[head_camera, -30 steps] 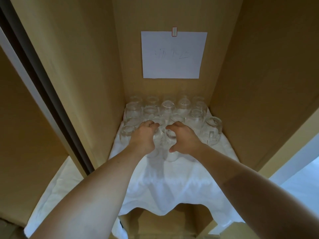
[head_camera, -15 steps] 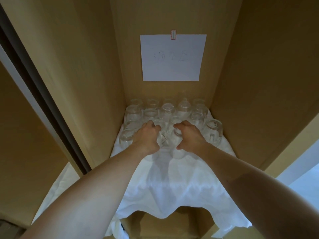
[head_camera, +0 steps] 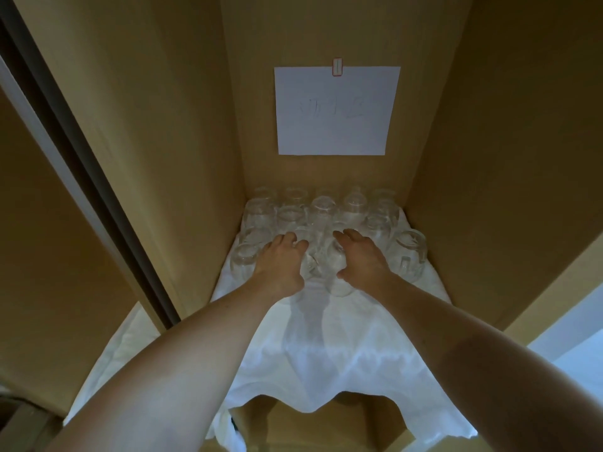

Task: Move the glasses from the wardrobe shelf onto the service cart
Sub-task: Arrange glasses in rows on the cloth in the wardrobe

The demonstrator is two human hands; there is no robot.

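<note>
Left hand (head_camera: 281, 263) grips a glass (head_camera: 308, 264); right hand (head_camera: 361, 260) grips another glass (head_camera: 339, 256); both on the white cloth (head_camera: 326, 347), more glasses (head_camera: 321, 208) behind.

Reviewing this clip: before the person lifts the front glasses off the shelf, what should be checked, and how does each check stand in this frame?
1. Left hand on a clear round drinking glass in the front row: ok, fingers curl over it.
2. Right hand on the neighbouring clear glass: ok, it reaches over the top, though how firm the grip is cannot be told.
3. Held glasses free of the other glasses: not ok, they stand packed close together.
4. White cloth lying flat under the glasses: not ok, it is wrinkled and overhangs the shelf's front edge.
5. Service cart ready to receive them: cannot tell, out of view.
</note>
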